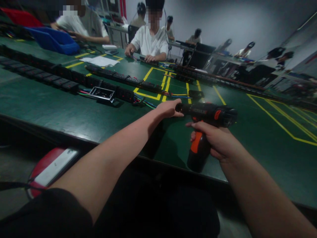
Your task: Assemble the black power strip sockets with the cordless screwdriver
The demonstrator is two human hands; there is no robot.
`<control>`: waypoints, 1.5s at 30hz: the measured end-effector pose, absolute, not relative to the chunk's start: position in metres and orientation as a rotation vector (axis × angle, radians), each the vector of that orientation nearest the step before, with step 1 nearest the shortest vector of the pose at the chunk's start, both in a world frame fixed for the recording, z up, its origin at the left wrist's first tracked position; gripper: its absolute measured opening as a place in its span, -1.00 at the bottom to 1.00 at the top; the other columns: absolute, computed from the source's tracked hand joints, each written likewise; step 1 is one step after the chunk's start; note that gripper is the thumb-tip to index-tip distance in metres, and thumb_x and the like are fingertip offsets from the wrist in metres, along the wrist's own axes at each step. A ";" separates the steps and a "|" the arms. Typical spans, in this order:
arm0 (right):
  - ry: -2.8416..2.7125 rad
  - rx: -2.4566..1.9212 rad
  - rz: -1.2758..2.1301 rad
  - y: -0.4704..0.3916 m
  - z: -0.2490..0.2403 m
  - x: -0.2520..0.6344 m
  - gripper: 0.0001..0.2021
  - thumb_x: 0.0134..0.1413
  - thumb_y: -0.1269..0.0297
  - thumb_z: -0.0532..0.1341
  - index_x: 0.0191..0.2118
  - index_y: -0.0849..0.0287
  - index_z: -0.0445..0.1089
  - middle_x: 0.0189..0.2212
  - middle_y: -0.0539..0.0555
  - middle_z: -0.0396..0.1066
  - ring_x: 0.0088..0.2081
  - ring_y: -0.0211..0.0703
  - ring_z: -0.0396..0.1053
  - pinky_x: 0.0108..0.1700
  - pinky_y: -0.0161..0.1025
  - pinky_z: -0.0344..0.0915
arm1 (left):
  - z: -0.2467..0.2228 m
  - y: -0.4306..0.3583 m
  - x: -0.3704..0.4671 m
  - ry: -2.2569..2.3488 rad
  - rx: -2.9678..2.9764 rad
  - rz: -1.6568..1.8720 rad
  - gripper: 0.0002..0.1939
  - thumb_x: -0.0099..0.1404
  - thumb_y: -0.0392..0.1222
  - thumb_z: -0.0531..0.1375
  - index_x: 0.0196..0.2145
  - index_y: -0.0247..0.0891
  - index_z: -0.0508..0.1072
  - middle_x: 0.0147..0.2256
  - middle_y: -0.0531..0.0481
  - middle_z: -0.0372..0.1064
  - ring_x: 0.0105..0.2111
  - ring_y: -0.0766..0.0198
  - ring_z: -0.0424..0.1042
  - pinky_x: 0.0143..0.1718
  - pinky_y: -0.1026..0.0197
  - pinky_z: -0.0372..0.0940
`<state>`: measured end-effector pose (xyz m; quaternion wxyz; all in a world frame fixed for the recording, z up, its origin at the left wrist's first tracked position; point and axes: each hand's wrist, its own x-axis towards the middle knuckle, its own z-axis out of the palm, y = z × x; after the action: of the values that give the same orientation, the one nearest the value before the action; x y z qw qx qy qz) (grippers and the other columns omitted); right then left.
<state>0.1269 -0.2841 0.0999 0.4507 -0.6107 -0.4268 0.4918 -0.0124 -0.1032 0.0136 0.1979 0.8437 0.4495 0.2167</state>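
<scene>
A black and orange power drill (pixel 196 142) is upright over the green table (pixel 133 125), its front end pointing left. My right hand (pixel 213 137) is wrapped round its handle. My left hand (pixel 172 108) is at the drill's front end, with its fingers bent round the tip; whether it holds some small part there is hidden. Left of my left hand lies a black socket strip (pixel 125 95) with coloured wires (pixel 146 101) at its end. A module with a silver-edged panel (pixel 102 93) rests beside that strip.
More black strips (pixel 123 78) lie across the table. A blue bin (pixel 53 39) and white paper (pixel 100 60) are at the back left. A person in a white shirt (pixel 153 43) works opposite. Below the table's front edge, a white phone (pixel 55 167) lies on a red surface.
</scene>
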 end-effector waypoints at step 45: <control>-0.874 -1.293 0.928 -0.343 0.090 0.163 -0.66 -0.06 0.26 0.42 -0.12 0.05 0.43 -0.18 -0.02 0.49 -0.52 -0.29 0.38 -0.48 -0.22 0.39 | 0.026 -0.105 -0.022 1.324 2.444 0.559 -0.31 0.23 0.20 0.32 0.20 -0.15 0.30 0.02 -0.26 0.54 -0.03 -0.09 0.55 -0.02 -0.06 0.41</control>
<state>0.1634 -0.3434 0.0898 0.6157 -0.5611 -0.3793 0.4028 -0.0221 -0.1052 0.0264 0.1525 0.8519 0.4617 0.1947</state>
